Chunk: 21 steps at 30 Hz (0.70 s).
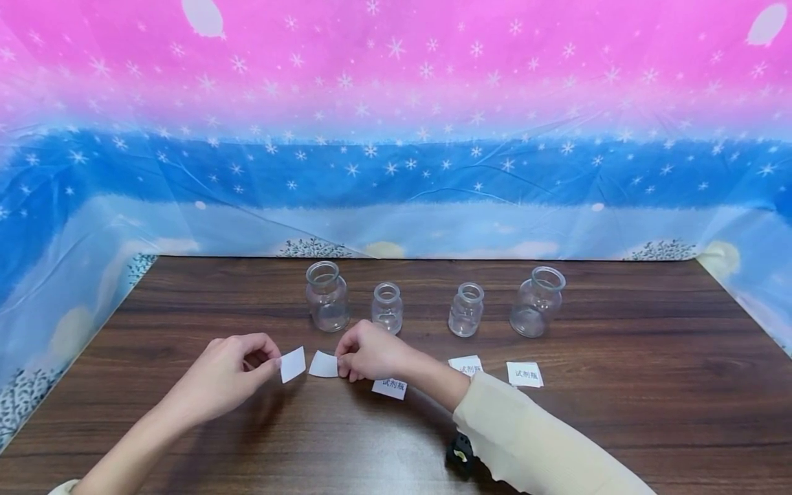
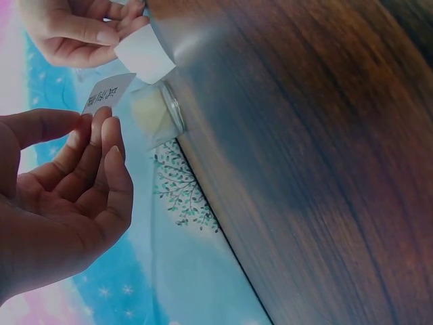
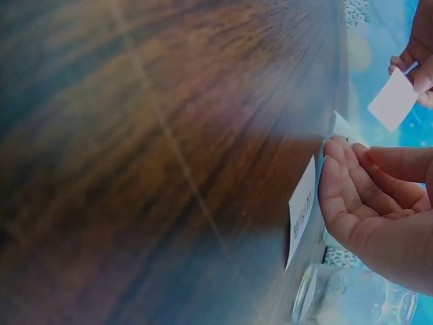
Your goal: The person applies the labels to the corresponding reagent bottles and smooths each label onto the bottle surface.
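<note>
In the head view my left hand [image 1: 232, 375] pinches a small white paper label [image 1: 293, 365] by its edge, thumb against fingers. The left wrist view shows printed characters on the side of that label [image 2: 108, 93] facing its camera. My right hand [image 1: 374, 352] pinches a second white label [image 1: 324, 365], slightly bent, a short gap from the first. Both are raised over the table, blank sides toward the head camera. Below the right wrist lies a printed label [image 1: 390, 390], partly covered by the forearm. A small glass jar [image 1: 387, 302] stands just behind the right hand.
Along the back of the wooden table [image 1: 625, 344] stand a large jar [image 1: 328, 299] at left, a small jar [image 1: 466, 309], and a large jar [image 1: 537, 302] at right. Printed labels [image 1: 464, 364] lie by the right sleeve, with more labels [image 1: 524, 374] farther right.
</note>
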Each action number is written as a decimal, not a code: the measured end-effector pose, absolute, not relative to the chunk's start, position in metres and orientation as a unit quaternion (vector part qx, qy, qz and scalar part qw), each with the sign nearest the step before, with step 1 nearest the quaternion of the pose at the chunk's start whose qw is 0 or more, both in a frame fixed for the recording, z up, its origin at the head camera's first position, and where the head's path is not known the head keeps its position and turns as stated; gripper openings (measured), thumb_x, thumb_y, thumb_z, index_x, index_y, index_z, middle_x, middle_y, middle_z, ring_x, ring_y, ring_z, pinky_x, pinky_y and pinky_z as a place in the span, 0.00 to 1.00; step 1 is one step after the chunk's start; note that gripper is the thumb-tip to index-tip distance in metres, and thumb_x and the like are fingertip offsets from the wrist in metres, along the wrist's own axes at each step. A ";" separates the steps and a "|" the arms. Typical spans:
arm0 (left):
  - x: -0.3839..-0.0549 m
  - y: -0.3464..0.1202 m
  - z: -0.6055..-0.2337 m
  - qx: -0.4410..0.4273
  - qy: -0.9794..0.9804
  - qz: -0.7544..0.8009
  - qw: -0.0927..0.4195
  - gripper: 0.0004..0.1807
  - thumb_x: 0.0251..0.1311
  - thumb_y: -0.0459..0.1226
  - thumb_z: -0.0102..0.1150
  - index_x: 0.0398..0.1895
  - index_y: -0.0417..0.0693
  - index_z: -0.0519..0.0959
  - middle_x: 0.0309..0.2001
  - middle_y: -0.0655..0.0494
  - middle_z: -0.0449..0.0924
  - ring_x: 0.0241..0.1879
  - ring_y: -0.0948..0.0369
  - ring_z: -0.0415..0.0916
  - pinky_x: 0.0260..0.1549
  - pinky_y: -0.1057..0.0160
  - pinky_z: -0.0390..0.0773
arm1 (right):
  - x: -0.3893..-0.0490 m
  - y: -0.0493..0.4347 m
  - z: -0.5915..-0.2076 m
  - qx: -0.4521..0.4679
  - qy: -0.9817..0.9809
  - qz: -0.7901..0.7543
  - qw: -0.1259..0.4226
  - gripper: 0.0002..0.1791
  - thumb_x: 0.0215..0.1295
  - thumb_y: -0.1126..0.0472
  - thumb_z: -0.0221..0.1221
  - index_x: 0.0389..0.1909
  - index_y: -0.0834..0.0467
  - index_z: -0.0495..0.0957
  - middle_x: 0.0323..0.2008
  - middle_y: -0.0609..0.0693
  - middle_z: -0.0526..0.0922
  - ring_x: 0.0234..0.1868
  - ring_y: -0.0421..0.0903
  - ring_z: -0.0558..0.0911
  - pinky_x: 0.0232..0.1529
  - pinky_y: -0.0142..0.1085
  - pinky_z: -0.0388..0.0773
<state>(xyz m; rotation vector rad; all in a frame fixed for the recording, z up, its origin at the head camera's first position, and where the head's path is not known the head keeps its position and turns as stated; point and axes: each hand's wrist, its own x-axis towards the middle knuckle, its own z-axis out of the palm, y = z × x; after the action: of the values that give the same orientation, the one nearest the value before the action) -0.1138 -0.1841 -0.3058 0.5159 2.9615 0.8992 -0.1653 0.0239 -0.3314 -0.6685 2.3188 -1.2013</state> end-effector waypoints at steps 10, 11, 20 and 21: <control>-0.115 -0.184 -0.309 0.173 0.944 0.283 -0.004 0.04 0.54 0.32 0.57 0.25 0.49 0.76 0.23 0.63 0.76 0.25 0.68 0.71 0.24 0.66 0.69 | -0.170 0.028 -0.337 -0.258 0.836 -0.432 0.219 0.10 0.59 0.76 0.51 0.21 0.65 0.75 0.16 0.50 0.78 0.16 0.39 0.76 0.20 0.29 0.74; -0.115 -0.184 -0.309 0.173 0.943 0.283 -0.004 0.04 0.54 0.32 0.57 0.25 0.49 0.76 0.23 0.64 0.76 0.25 0.68 0.71 0.24 0.66 0.69 | -0.170 0.028 -0.337 -0.257 0.836 -0.433 0.219 0.09 0.58 0.76 0.52 0.21 0.65 0.75 0.16 0.50 0.78 0.16 0.39 0.76 0.20 0.29 0.74; -0.115 -0.182 -0.309 0.173 0.943 0.283 -0.008 0.05 0.54 0.32 0.57 0.24 0.50 0.76 0.22 0.64 0.75 0.24 0.68 0.70 0.24 0.67 0.69 | -0.168 0.028 -0.333 -0.243 0.836 -0.439 0.222 0.07 0.59 0.75 0.54 0.22 0.68 0.76 0.19 0.57 0.80 0.17 0.41 0.75 0.20 0.28 0.73; -0.115 -0.182 -0.309 0.173 0.943 0.283 -0.008 0.05 0.54 0.32 0.57 0.25 0.50 0.76 0.22 0.64 0.75 0.24 0.68 0.70 0.24 0.67 0.69 | -0.168 0.029 -0.334 -0.244 0.835 -0.441 0.223 0.07 0.59 0.75 0.54 0.22 0.68 0.76 0.19 0.57 0.80 0.17 0.41 0.75 0.20 0.29 0.73</control>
<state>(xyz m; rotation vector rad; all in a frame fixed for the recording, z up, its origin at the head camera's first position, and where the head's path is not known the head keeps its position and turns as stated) -0.1148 -0.1817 -0.3088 0.5459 2.9792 0.8936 -0.1680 0.0287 -0.3339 -0.6728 2.3051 -1.2187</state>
